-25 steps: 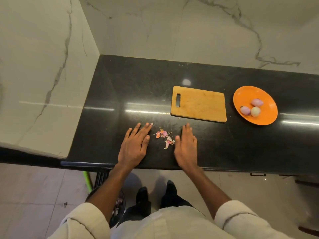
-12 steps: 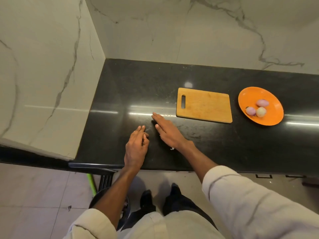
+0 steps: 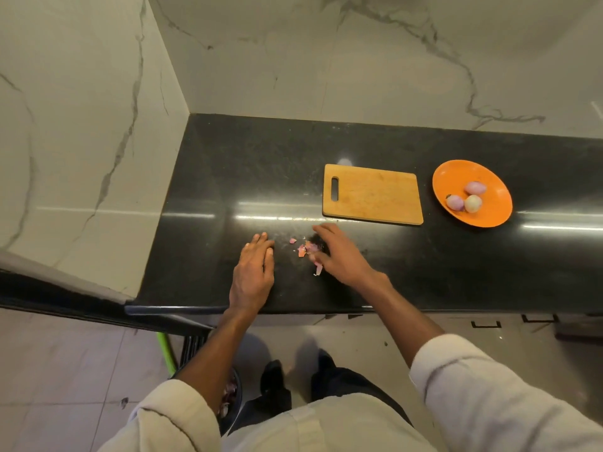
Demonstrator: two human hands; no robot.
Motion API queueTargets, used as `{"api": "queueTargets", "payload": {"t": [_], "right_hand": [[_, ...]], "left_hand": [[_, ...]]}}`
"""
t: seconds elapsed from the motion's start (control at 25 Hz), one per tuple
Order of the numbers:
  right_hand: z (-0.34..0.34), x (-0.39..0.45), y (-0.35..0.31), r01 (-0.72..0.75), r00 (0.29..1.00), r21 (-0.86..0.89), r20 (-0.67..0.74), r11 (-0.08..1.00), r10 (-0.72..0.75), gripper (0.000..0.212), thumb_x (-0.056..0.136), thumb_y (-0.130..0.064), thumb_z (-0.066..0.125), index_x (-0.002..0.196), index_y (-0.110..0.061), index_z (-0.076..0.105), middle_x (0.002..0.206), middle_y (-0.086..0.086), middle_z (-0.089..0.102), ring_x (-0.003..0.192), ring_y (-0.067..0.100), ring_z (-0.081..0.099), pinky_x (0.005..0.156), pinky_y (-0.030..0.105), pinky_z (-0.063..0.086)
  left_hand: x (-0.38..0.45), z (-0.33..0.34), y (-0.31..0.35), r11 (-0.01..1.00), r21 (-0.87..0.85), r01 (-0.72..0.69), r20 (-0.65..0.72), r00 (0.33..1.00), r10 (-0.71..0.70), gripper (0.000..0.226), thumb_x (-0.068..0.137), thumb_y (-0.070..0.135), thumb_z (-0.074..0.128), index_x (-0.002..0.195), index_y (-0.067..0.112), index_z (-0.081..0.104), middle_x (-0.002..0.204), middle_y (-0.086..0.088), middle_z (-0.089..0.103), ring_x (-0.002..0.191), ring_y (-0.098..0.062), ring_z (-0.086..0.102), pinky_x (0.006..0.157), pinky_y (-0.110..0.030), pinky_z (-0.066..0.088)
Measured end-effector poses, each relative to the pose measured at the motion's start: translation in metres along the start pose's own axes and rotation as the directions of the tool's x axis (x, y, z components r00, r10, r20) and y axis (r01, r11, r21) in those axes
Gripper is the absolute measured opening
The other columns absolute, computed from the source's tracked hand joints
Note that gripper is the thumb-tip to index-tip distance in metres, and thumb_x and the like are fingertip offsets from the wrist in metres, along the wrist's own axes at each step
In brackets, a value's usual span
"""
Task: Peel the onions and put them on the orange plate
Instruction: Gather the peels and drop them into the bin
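Note:
Three peeled onions (image 3: 465, 198) lie on the orange plate (image 3: 483, 177) at the right of the black counter. A small heap of pink onion peels (image 3: 305, 249) lies on the counter between my hands. My left hand (image 3: 256, 272) rests flat on the counter, fingers straight, just left of the peels. My right hand (image 3: 339, 252) lies over the right side of the peels, fingers stretched and slightly bent, touching them; whether it holds any is not visible.
A wooden cutting board (image 3: 372, 194) lies between the peels and the plate. Marble walls close the counter at the left and back. Below the counter edge (image 3: 182, 309) a dark bin (image 3: 230, 399) with peels stands on the floor by my feet.
My right hand swept left across the peels, covering them, and has now drawn back right so the peels show again, shifted slightly. My left hand stayed flat beside them.

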State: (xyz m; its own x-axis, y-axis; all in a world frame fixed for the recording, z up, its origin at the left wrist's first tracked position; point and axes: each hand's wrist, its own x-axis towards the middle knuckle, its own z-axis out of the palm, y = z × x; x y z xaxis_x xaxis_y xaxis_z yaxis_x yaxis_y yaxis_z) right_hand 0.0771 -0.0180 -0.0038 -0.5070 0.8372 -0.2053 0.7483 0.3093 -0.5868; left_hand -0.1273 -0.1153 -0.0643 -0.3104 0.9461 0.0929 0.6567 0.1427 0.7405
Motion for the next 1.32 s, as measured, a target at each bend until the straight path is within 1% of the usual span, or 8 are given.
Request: {"api": "queueTargets", "payload": {"t": [0.2,0.44,0.6,0.72,0.92,1.0,1.12,1.32], "right_hand": [[0.004,-0.028,0.013,-0.224,0.970,-0.102,0.076,0.969,0.232,0.070,0.082,-0.021,0.089,0.138,-0.008,0.051,0.137,0.010,0.044,0.118,0.032,0.058,0.104,0.045,0.050],[0.015,-0.004,-0.006,-0.005,0.997,-0.077,0.074,0.997,0.011,0.031,0.093,-0.007,0.070,0.123,-0.009,0.064,0.118,0.010,0.054,0.104,0.032,0.061,0.080,0.031,0.042],[-0.007,0.027,0.001,0.128,0.992,-0.043,-0.012,0.991,-0.129,0.057,0.089,0.008,0.063,0.145,-0.005,0.058,0.132,0.010,0.053,0.120,0.029,0.057,0.101,0.035,0.047],[-0.011,0.059,-0.004,0.227,0.969,-0.044,0.113,0.973,-0.220,0.058,0.097,0.006,0.054,0.154,-0.003,0.047,0.158,0.014,0.045,0.147,0.029,0.042,0.120,0.028,0.029],[0.018,0.033,0.013,0.500,0.861,-0.196,0.215,0.844,-0.460,0.053,0.103,-0.011,0.058,0.156,-0.009,0.049,0.164,0.011,0.044,0.152,0.029,0.038,0.119,0.039,0.031],[0.019,0.010,0.015,0.524,0.846,-0.166,0.217,0.836,-0.487,0.055,0.097,0.002,0.060,0.151,-0.006,0.054,0.158,0.011,0.051,0.146,0.029,0.045,0.119,0.034,0.033],[0.003,-0.007,0.020,0.460,0.881,-0.116,0.187,0.881,-0.435,0.058,0.090,0.012,0.060,0.144,-0.009,0.061,0.147,0.007,0.059,0.135,0.026,0.054,0.115,0.036,0.043],[-0.021,-0.011,0.042,-0.035,0.989,-0.089,0.139,0.995,0.048,0.071,0.088,-0.022,0.084,0.148,-0.009,0.050,0.140,0.005,0.045,0.122,0.024,0.055,0.108,0.041,0.050]], "left_hand": [[0.004,0.000,-0.001,0.999,-0.046,0.029,0.026,0.999,-0.028,0.028,0.106,0.018,0.063,0.131,0.016,0.075,0.156,-0.006,0.058,0.152,-0.022,0.045,0.129,-0.045,0.032],[-0.004,0.007,0.010,0.984,0.175,0.015,0.028,0.999,-0.021,0.047,0.107,0.015,0.056,0.154,0.017,0.055,0.167,-0.002,0.044,0.157,-0.023,0.036,0.130,-0.042,0.025],[-0.004,0.010,0.015,0.954,0.299,0.001,0.046,0.999,-0.016,0.052,0.110,0.023,0.050,0.161,0.017,0.043,0.173,-0.001,0.032,0.161,-0.021,0.028,0.131,-0.042,0.022],[-0.001,0.009,0.014,0.950,0.313,-0.001,0.049,0.999,-0.015,0.054,0.112,0.024,0.047,0.164,0.017,0.037,0.174,-0.001,0.028,0.162,-0.020,0.025,0.132,-0.040,0.018],[-0.004,0.013,0.009,0.959,0.283,-0.011,0.045,0.999,-0.002,0.055,0.110,0.026,0.040,0.163,0.013,0.040,0.173,-0.006,0.033,0.160,-0.022,0.029,0.132,-0.042,0.020],[-0.004,0.013,0.007,0.965,0.263,-0.004,0.049,0.999,-0.009,0.057,0.108,0.031,0.038,0.161,0.012,0.043,0.171,-0.007,0.036,0.160,-0.024,0.031,0.132,-0.046,0.023],[-0.009,0.011,0.014,0.966,0.253,-0.059,0.083,0.996,0.039,0.065,0.105,0.047,0.044,0.159,0.010,0.046,0.165,-0.011,0.045,0.153,-0.030,0.039,0.127,-0.051,0.034],[-0.001,0.009,0.050,0.899,0.427,-0.100,0.363,0.929,-0.069,0.102,0.086,0.064,0.076,0.164,0.014,0.035,0.146,-0.008,0.044,0.129,-0.026,0.050,0.109,-0.042,0.047]]}}
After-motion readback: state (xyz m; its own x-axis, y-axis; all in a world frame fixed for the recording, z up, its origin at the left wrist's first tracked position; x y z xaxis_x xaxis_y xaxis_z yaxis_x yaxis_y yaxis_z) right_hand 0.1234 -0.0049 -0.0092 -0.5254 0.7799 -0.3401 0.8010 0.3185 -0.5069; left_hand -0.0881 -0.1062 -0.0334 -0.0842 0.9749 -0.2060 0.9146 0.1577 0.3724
